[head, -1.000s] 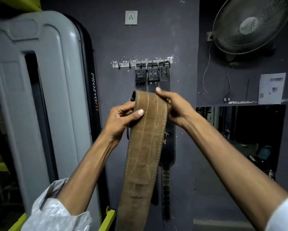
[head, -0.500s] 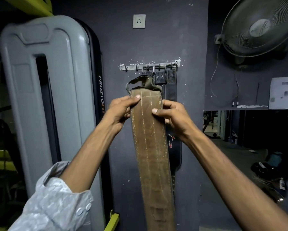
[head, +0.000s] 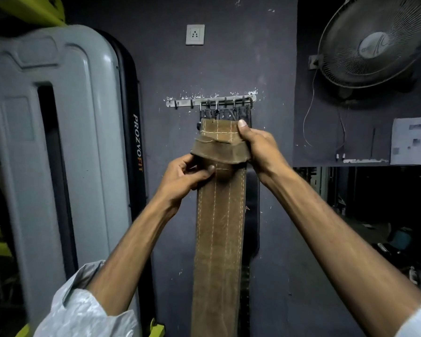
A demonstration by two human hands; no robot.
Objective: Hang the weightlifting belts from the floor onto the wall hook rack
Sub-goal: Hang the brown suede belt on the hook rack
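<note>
A long brown suede belt (head: 219, 229) with pale stitching hangs straight down in front of me. My left hand (head: 185, 176) pinches its left edge just below a folded flap. My right hand (head: 258, 147) grips the upper right corner, thumb on top. The belt's top end sits just under the metal hook rack (head: 185, 103) on the dark wall. Several black belts (head: 229, 113) hang by their buckles from the rack's right hooks, mostly hidden behind the brown belt. The rack's left hooks are bare.
A grey gym machine shroud (head: 65, 147) marked PROZVOFIT stands close at the left. A wall fan (head: 375, 42) is mounted at upper right, a socket (head: 195, 34) above the rack. A paper notice (head: 411, 139) hangs right, over a dark opening.
The brown belt has risen toward the rack and its top end has been folded over. My right hand moved up to the top corner; my left slid slightly down.
</note>
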